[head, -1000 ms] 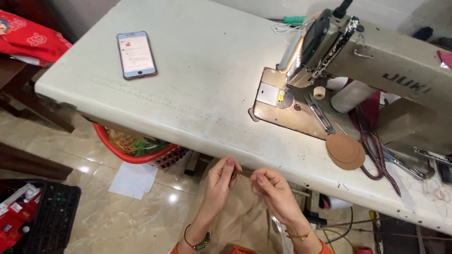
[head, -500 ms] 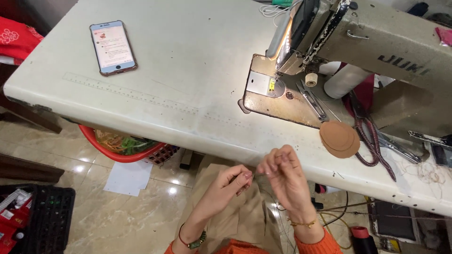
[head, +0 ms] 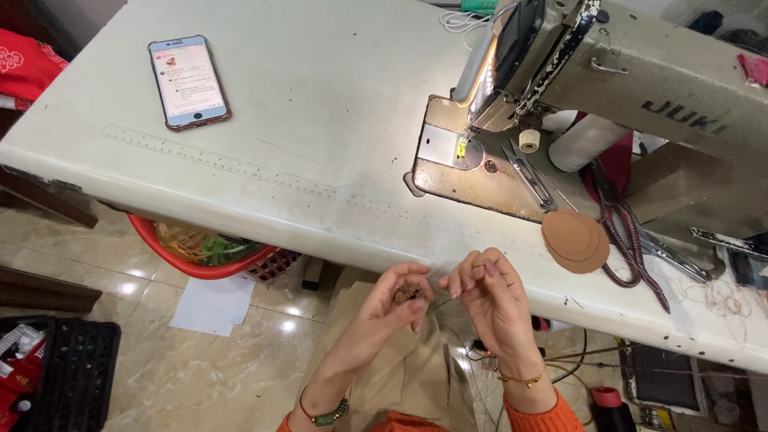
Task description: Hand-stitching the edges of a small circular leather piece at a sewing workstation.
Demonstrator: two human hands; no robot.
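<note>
Below the front edge of the white sewing table (head: 320, 160), my left hand (head: 396, 300) pinches a small brown bundle (head: 411, 294) in its fingertips. My right hand (head: 490, 288) is close beside it, fingers curled and pinching a thin dark thread (head: 442, 304) that runs between the two hands. Tan fabric (head: 400, 372) lies on my lap under both hands. Orange sleeves show at the bottom edge.
An industrial sewing machine (head: 640, 88) with its lamp lit stands at the right. Round tan leather pieces (head: 574, 240), scissors (head: 640, 236) and a thread spool (head: 529, 141) lie by it. A phone (head: 189, 81) rests far left. A red basket (head: 204, 252) sits under the table.
The view has shifted left and down. My hands have drawn closer together below the table edge, and the left hand now pinches the small brown bundle.
</note>
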